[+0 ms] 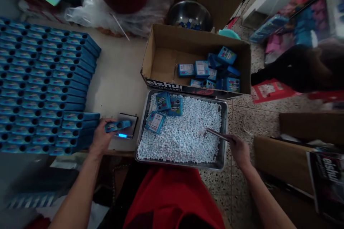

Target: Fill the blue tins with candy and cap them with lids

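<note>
My left hand (101,136) is closed around the end of a small blue candy box (117,126), held at the digital scale (132,119), whose display glows blue. I cannot tell whether the box rests on the scale. In my right hand (239,150) is the handle of a small metal scoop (216,133). The scoop's tip touches the small pale candies (177,143) that fill a metal tray (225,150). Three blue boxes lie on the candies at the tray's upper left, among them a box with its label side up (155,122).
Stacked blue boxes (45,86) cover the left of the table. Behind the tray stands an open cardboard carton (163,61) with several blue boxes. Farther back are a metal bowl (189,9) and a red pot (122,0). Cartons (282,164) and another person's dark sleeve (285,66) are at right.
</note>
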`<state>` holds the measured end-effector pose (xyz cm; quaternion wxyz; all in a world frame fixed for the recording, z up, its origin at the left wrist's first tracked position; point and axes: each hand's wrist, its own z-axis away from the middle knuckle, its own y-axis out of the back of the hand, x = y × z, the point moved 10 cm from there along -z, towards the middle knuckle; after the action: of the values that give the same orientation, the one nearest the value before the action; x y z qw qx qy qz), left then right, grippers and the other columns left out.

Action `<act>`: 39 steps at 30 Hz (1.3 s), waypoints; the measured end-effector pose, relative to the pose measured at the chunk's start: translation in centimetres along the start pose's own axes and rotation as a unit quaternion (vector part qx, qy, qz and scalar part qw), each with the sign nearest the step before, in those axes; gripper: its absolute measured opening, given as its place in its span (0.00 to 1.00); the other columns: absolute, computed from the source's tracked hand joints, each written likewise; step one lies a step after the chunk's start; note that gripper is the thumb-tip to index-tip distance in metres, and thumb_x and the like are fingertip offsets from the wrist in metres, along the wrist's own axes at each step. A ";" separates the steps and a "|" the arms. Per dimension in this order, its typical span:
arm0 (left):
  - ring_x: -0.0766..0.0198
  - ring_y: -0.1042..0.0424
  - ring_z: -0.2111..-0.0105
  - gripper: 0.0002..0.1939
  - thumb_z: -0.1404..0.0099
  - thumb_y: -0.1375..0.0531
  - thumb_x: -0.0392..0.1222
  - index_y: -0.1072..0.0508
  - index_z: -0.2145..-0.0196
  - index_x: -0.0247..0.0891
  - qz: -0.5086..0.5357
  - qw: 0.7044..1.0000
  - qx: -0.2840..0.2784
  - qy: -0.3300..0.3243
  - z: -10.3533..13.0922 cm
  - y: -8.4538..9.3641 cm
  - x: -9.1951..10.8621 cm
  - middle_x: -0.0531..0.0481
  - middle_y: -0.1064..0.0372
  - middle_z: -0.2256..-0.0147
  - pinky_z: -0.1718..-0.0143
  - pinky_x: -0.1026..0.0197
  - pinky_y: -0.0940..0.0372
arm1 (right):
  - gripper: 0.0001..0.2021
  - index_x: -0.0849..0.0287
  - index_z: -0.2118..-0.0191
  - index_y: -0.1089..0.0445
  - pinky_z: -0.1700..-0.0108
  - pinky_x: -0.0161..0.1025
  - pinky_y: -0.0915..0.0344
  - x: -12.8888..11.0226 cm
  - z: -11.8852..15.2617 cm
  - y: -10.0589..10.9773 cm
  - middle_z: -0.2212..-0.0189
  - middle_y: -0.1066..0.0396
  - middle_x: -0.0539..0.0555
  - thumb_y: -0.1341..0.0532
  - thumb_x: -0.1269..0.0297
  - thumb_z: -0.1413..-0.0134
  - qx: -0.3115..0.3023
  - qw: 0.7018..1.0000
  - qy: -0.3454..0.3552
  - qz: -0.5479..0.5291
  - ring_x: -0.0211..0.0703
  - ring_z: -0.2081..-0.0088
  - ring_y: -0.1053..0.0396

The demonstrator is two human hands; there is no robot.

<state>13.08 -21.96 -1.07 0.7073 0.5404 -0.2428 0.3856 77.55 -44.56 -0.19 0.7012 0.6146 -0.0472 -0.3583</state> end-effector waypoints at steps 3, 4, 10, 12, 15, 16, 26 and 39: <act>0.50 0.30 0.47 0.31 0.52 0.37 0.36 0.29 0.47 0.42 -0.062 0.996 -0.029 -0.063 0.3 -0.3 3.4 0.45 0.30 0.46 0.42 0.46 0.35 | 0.16 0.57 0.62 0.19 0.59 0.46 0.32 -2.4 -1.6 -3.3 0.64 0.21 0.60 0.46 0.65 0.44 -0.037 0.998 0.029 -0.049 0.53 0.63 0.25; 0.48 0.33 0.43 0.35 0.52 0.37 0.34 0.31 0.44 0.44 -0.094 0.989 -0.031 -0.108 0.6 -1.0 5.8 0.45 0.33 0.43 0.38 0.44 0.39 | 0.16 0.56 0.62 0.19 0.57 0.46 0.32 -4.2 -2.1 -5.3 0.63 0.21 0.59 0.45 0.67 0.44 -0.064 0.994 0.045 -0.078 0.52 0.62 0.25; 0.43 0.34 0.42 0.36 0.41 0.39 0.32 0.37 0.35 0.38 -0.164 0.954 -0.101 -0.229 -2.3 -14.2 18.0 0.37 0.34 0.43 0.40 0.43 0.38 | 0.16 0.55 0.62 0.19 0.51 0.45 0.31 -14.9 -3.0 -15.4 0.61 0.21 0.57 0.43 0.74 0.49 -0.165 0.962 0.104 -0.191 0.50 0.58 0.24; 0.40 0.36 0.41 0.36 0.43 0.42 0.25 0.33 0.37 0.38 -0.221 0.931 -0.156 -0.243 -4.3 -19.0 19.3 0.34 0.37 0.41 0.41 0.42 0.37 | 0.14 0.54 0.64 0.19 0.50 0.45 0.31 -15.5 -2.9 -16.2 0.62 0.20 0.56 0.42 0.73 0.49 -0.176 0.955 0.097 -0.218 0.50 0.58 0.24; 0.39 0.39 0.39 0.36 0.42 0.46 0.21 0.28 0.40 0.48 -0.326 0.853 -0.227 -0.339 -5.2 -23.1 20.3 0.38 0.41 0.37 0.41 0.37 0.40 | 0.12 0.55 0.65 0.20 0.52 0.45 0.31 -13.9 -2.2 -15.2 0.63 0.21 0.54 0.42 0.70 0.49 -0.188 0.945 0.076 -0.255 0.50 0.58 0.25; 0.40 0.40 0.38 0.35 0.41 0.47 0.22 0.27 0.41 0.51 -0.348 0.827 -0.235 -0.374 -5.1 -23.5 20.6 0.39 0.41 0.36 0.40 0.36 0.41 | 0.12 0.56 0.64 0.20 0.53 0.45 0.31 -13.1 -1.8 -14.5 0.64 0.21 0.54 0.42 0.68 0.48 -0.191 0.943 0.068 -0.266 0.50 0.59 0.25; 0.47 0.29 0.51 0.17 0.39 0.42 0.32 0.25 0.52 0.40 -0.320 0.818 -0.205 -0.432 -4.6 -17.3 23.1 0.41 0.25 0.56 0.46 0.46 0.36 | 0.12 0.58 0.60 0.21 0.56 0.42 0.35 -13.7 1.9 -4.7 0.66 0.22 0.52 0.40 0.63 0.46 -0.197 0.907 -0.013 -0.372 0.47 0.62 0.28; 0.56 0.27 0.51 0.22 0.42 0.43 0.26 0.29 0.51 0.40 -0.031 0.924 -0.189 -0.331 5.3 -16.9 19.4 0.46 0.27 0.54 0.47 0.54 0.33 | 0.16 0.59 0.60 0.22 0.51 0.43 0.33 -23.1 -1.3 3.2 0.62 0.22 0.56 0.45 0.78 0.45 -0.148 0.965 0.162 -0.147 0.46 0.58 0.26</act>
<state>38.47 -23.52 5.46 0.6870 0.5011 -0.5146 0.1103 62.54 -30.55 11.00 0.7223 0.5538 0.2111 -0.3563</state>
